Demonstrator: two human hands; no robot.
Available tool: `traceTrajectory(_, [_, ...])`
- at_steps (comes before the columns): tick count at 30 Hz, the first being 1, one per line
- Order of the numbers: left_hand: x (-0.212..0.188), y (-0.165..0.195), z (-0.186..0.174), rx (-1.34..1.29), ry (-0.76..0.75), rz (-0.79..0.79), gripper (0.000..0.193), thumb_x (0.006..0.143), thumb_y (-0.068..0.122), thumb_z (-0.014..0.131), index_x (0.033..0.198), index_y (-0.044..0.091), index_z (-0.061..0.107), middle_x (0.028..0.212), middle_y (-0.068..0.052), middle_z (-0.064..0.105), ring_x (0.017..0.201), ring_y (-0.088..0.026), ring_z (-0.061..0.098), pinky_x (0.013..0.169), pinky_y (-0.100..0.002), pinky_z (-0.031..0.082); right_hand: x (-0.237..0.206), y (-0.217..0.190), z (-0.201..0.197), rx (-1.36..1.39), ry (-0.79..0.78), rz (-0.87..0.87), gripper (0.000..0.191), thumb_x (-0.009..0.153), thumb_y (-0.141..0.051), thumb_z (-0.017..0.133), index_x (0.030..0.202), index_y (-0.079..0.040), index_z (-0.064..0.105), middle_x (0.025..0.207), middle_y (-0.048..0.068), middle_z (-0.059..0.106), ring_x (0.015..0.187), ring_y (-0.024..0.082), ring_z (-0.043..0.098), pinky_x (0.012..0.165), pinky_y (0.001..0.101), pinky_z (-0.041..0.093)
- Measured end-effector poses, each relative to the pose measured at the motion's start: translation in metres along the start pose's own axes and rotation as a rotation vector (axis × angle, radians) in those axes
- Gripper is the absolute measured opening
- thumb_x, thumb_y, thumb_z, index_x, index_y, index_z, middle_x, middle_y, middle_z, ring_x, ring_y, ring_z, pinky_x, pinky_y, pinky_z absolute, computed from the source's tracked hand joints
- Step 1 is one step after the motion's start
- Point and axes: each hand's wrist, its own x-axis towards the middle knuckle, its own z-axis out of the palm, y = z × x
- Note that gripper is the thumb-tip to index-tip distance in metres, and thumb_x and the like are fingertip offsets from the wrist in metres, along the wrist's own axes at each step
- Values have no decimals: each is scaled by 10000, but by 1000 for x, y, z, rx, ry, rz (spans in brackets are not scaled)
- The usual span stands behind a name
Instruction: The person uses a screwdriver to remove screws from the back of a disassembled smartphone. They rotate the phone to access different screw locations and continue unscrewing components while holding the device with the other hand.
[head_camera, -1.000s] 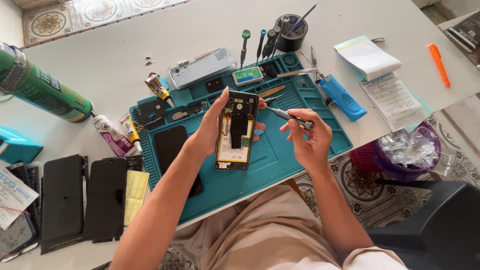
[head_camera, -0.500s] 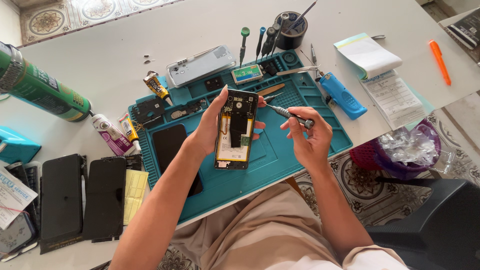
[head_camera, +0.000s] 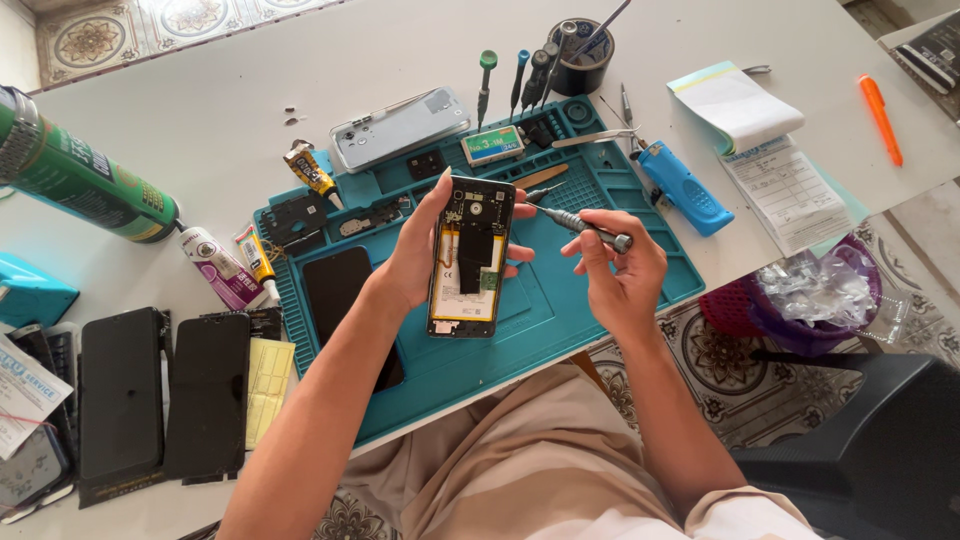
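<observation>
My left hand (head_camera: 418, 250) holds an opened smartphone (head_camera: 470, 258) upright above the teal work mat (head_camera: 560, 300), its back cover off and the battery and black board showing. My right hand (head_camera: 622, 268) grips a small grey precision screwdriver (head_camera: 580, 222). The screwdriver's tip points left toward the phone's upper right edge, close to it. Whether the tip touches the phone I cannot tell. Both forearms reach up from the bottom of the view.
A silver phone back cover (head_camera: 400, 128), several screwdrivers (head_camera: 520, 80) and a black cup (head_camera: 583, 62) lie at the mat's far side. A blue tool (head_camera: 685, 188), notepad (head_camera: 760, 140), orange pen (head_camera: 880, 118), green can (head_camera: 80, 180), glue tubes (head_camera: 225, 268) and dark phones (head_camera: 165, 395) surround it.
The phone and both hands have stayed nearly still. The screwdriver has tilted slightly, its tip now closer to the phone's upper right edge.
</observation>
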Motion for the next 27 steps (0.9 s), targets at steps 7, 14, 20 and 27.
traceTrajectory(7, [-4,5,9,12,-91,17,817,1030,592,438,1541,-46,459,1357,-236,638,1095,-336,719,905,-432,622,-9,0,-4,76,181,-82,240,1129,-173,591,1247,33,557,1000,138,687,820,191,749,601,251,548])
traceTrajectory(14, [-11,14,21,181,-42,-45,700,906,70,682,1556,-8,435,1291,-160,653,1121,-280,699,934,-412,612,-6,-15,-2,111,138,-208,274,1137,-213,594,1241,31,529,1042,195,697,788,204,743,595,260,580])
traceTrajectory(20, [-14,20,26,224,-119,-23,689,921,-38,659,1567,-7,423,1318,-155,654,1145,-263,698,968,-411,611,0,-27,5,40,66,-231,259,1116,-181,632,1205,51,558,1058,192,711,796,194,733,646,259,581])
traceTrajectory(27, [-15,22,26,221,-143,-21,704,923,-42,661,1581,-3,412,1322,-149,656,1165,-252,695,995,-407,606,3,-31,12,-52,76,-268,205,1098,-137,646,1169,40,574,1053,174,719,852,204,740,653,253,587])
